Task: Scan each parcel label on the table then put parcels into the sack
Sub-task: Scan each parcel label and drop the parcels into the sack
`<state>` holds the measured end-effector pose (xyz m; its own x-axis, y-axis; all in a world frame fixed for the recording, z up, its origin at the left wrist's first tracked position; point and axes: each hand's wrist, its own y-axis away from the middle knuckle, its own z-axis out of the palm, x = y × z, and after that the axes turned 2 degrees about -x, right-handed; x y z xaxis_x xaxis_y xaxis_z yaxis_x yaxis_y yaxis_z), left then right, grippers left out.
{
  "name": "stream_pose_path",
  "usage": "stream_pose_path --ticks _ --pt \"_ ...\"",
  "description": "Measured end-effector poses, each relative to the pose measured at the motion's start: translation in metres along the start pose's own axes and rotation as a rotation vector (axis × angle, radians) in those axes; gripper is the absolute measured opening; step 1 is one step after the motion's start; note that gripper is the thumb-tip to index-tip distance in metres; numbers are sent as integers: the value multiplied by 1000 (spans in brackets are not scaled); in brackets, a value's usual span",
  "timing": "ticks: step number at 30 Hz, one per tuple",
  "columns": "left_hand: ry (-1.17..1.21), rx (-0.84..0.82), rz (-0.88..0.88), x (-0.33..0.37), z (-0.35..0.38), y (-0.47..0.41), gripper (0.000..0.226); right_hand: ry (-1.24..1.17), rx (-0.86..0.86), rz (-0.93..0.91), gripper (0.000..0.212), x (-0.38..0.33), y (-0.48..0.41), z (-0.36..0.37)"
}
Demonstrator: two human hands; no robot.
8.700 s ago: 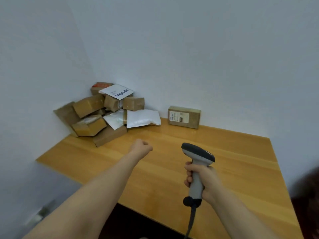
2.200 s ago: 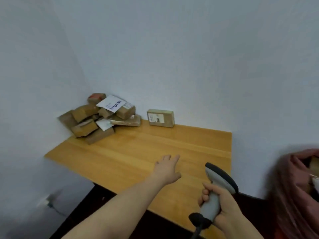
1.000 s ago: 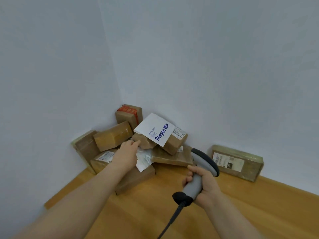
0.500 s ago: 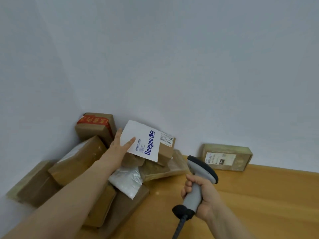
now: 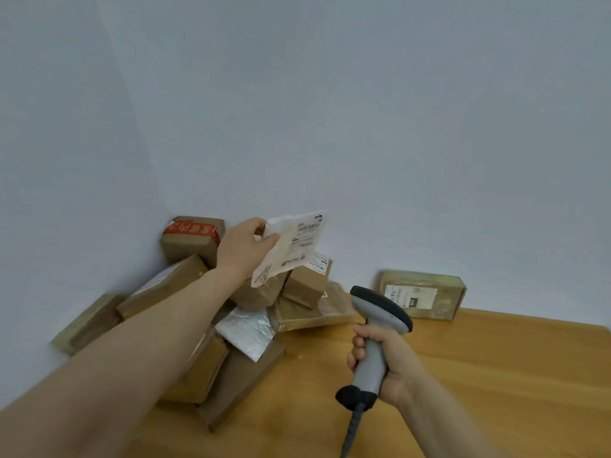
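Left hand (image 5: 243, 247) pinches a flat white parcel (image 5: 292, 247), lifted above the pile (image 5: 198, 312) in the far left corner of the table (image 5: 463, 375). Right hand (image 5: 385, 363) grips the scanner (image 5: 377, 338) nearer. I think it is best to hold the label flat and point the scanner at its bars.

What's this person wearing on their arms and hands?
Nothing shows. The left forearm and right forearm are bare to the frame edge, no sleeve in view. The left hand and right hand have no gloves, rings, watch or wristband.
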<state>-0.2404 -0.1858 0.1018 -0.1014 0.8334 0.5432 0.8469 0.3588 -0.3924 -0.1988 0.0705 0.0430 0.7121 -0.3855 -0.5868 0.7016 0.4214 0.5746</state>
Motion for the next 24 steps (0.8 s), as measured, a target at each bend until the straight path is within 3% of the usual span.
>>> stream_pose_path --ticks 4,7,11,15,24 --pt "449 -29 -236 52 -3 25 9 141 -78 -80 10 -13 41 -31" --pt "604 -27 -401 87 1 52 11 212 -124 -126 9 -24 74 -66" --pt "561 -24 -450 128 5 95 17 302 -147 -156 9 -32 111 -109" --pt "507 -9 -445 160 7 133 8 370 -154 -192 7 -36 141 -134" --pt "498 -66 -465 193 11 155 11 519 -130 -305 6 -46 180 -162"
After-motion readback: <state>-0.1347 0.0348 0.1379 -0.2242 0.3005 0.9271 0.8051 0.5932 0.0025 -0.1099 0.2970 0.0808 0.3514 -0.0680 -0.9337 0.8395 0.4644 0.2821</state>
